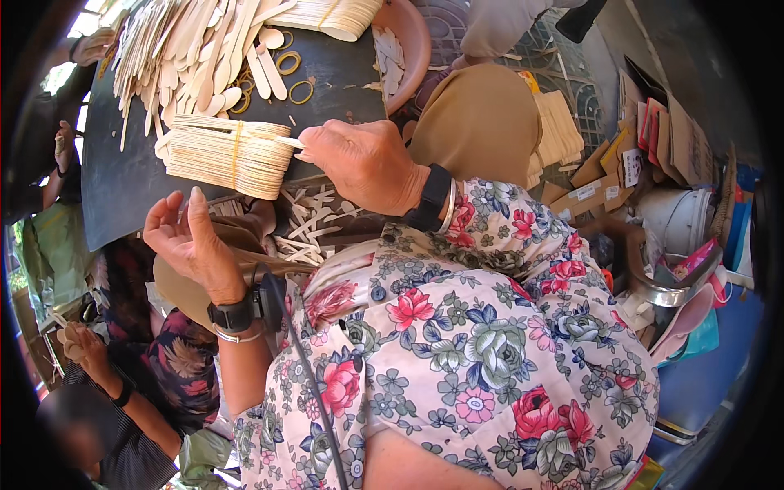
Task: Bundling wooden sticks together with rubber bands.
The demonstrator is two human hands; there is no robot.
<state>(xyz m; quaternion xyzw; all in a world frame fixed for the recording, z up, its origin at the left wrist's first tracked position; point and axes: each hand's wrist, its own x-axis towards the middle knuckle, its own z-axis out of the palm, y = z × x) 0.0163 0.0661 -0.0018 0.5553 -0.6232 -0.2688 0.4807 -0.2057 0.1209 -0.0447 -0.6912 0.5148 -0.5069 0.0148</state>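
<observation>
A bundle of flat wooden sticks [196, 155], stacked side by side with a yellow rubber band [236, 155] around it, lies near the edge of the dark table [114, 192]. My right hand [363, 163] pinches the end of a pale wooden stick [287, 142] that juts from the bundle's top right side. Its far end is lost among the others. Just below the bundle, my left hand [196, 249] is open, palm up with fingers apart, apparently holding nothing.
Loose wooden spoons and sticks [188, 57] form a heap at the far left, with several rubber bands [301, 91] beside it. Another bundle [335, 15] lies behind. A pink basin [416, 53] holds wooden pieces. Cardboard [600, 184] and a white bucket [676, 216] stand right. Other people's hands [86, 351] show left.
</observation>
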